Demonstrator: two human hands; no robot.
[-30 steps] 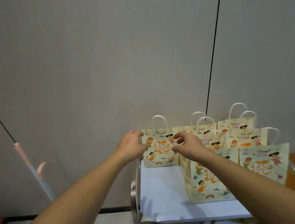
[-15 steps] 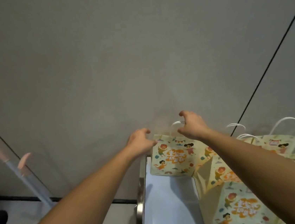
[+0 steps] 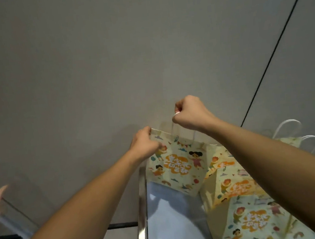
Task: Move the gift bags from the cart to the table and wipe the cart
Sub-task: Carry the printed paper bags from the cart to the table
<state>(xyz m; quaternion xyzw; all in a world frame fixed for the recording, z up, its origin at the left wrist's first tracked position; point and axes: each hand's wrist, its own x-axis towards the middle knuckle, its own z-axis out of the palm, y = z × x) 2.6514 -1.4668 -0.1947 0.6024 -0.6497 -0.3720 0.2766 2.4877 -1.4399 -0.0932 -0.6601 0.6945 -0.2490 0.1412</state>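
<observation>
Right hand (image 3: 191, 115) pinching white twisted-paper handles of cream cartoon-printed paper gift bag (image 3: 177, 166); left hand (image 3: 143, 145) gripping its upper corner. Hanging over white-topped steel cart (image 3: 141, 209), beside matching bags (image 3: 248, 221).

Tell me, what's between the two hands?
Between the left hand and the right hand, the head view shows the lifted gift bag's top edge and its white handle.
</observation>
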